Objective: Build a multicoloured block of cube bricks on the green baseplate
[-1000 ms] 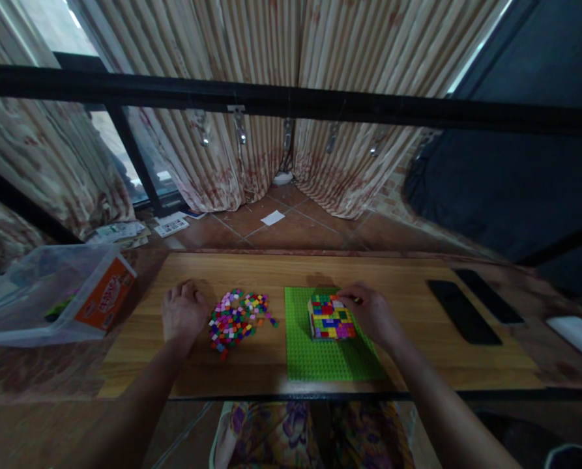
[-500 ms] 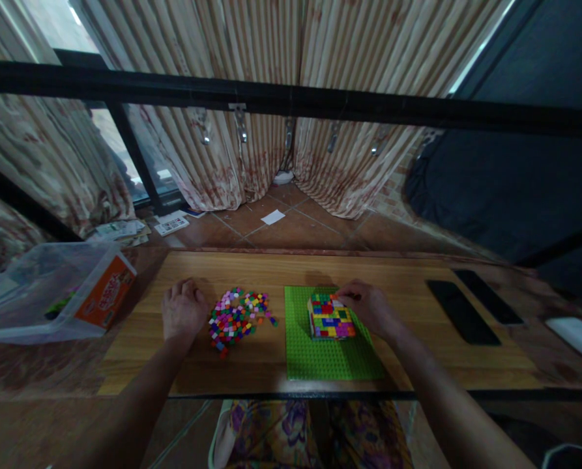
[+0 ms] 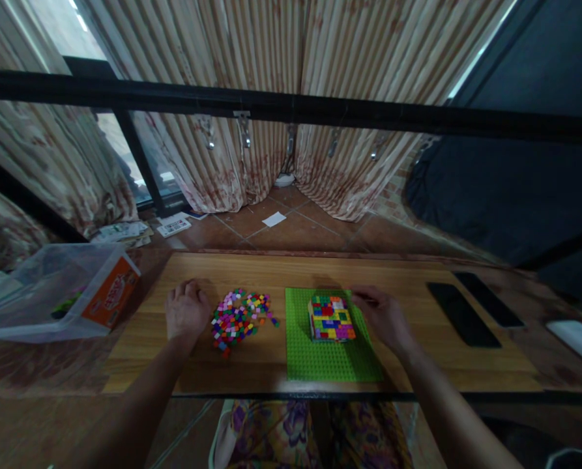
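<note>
Two hands (image 3: pixel 188 311) (image 3: pixel 382 318); one brick block (image 3: pixel 330 319) on one baseplate (image 3: pixel 332 366); one loose pile (image 3: pixel 236 320)

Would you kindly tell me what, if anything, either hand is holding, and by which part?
The left hand rests on the table, holding nothing visible; whether the right hand pinches anything cannot be told.
</note>
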`<state>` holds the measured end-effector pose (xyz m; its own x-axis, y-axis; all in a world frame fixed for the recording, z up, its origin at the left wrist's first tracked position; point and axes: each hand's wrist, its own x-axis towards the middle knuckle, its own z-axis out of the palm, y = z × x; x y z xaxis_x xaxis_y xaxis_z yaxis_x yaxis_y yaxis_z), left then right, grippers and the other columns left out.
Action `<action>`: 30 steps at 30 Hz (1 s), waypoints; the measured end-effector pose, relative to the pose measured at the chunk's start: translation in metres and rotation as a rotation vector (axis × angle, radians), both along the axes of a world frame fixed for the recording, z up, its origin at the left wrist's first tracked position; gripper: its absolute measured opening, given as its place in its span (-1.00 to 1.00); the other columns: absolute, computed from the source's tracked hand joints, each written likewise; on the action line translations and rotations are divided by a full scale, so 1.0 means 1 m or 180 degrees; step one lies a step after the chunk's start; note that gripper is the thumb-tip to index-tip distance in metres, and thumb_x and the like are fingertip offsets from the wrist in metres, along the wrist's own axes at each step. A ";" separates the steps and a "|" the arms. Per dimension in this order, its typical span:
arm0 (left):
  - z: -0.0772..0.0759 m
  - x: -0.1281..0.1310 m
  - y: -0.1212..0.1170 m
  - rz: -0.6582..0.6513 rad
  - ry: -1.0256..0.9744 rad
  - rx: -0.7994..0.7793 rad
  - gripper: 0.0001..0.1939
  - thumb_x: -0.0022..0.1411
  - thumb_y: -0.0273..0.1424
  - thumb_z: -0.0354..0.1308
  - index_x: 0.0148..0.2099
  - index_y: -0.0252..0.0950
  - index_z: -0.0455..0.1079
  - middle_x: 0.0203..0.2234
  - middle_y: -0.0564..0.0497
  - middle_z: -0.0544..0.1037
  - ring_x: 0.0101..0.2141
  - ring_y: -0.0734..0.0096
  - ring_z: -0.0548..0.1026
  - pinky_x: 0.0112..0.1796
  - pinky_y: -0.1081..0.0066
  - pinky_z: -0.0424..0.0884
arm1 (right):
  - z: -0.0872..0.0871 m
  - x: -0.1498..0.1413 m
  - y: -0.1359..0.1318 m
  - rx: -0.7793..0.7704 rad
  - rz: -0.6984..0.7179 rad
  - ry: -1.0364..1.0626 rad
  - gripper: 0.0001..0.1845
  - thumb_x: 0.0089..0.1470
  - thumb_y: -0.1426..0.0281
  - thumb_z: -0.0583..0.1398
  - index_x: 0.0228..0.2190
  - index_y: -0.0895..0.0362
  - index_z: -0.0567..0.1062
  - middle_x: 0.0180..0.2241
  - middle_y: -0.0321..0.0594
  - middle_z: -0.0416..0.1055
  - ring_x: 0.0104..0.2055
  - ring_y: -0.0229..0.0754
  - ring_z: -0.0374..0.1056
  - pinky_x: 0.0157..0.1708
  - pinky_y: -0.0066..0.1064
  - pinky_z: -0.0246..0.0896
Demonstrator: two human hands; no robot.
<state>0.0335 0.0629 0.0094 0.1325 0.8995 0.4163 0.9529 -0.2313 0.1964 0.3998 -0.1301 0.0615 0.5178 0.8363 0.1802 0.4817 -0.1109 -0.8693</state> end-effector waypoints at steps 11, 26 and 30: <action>0.002 0.003 -0.004 0.0089 -0.0058 -0.0083 -0.65 0.20 -0.41 -0.11 -0.08 -0.39 0.42 -0.09 -0.27 0.49 -0.08 0.02 0.40 -0.05 0.09 0.29 | 0.024 -0.100 -0.011 0.0175 0.0612 -0.0367 -0.80 0.15 0.27 0.16 -0.31 0.03 0.58 -0.27 -0.21 0.52 -0.19 -0.13 0.42 -0.15 -0.29 0.30; 0.002 0.004 -0.006 0.0129 -0.0128 -0.0228 -0.62 0.21 -0.41 -0.11 -0.01 -0.42 0.39 -0.05 -0.27 0.48 -0.04 0.01 0.39 -0.02 0.09 0.27 | -0.018 -0.164 0.052 -0.0513 0.1383 -0.1945 -0.76 0.18 0.43 0.13 -0.21 0.02 0.59 -0.27 -0.14 0.42 -0.16 -0.06 0.28 -0.16 -0.30 0.22; 0.003 0.004 -0.007 0.0121 -0.0080 -0.0188 -0.62 0.21 -0.41 -0.11 -0.02 -0.43 0.40 -0.06 -0.27 0.48 -0.04 0.00 0.39 0.00 0.10 0.26 | -0.019 -0.163 0.054 -0.0454 0.1421 -0.1916 -0.81 0.16 0.44 0.16 -0.29 0.03 0.60 -0.27 -0.14 0.42 -0.14 -0.05 0.28 -0.16 -0.29 0.22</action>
<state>0.0373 0.0558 0.0123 0.0880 0.9268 0.3651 0.9553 -0.1824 0.2327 0.2370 -0.0764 0.0421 -0.0285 0.9796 0.1990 0.8935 0.1142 -0.4344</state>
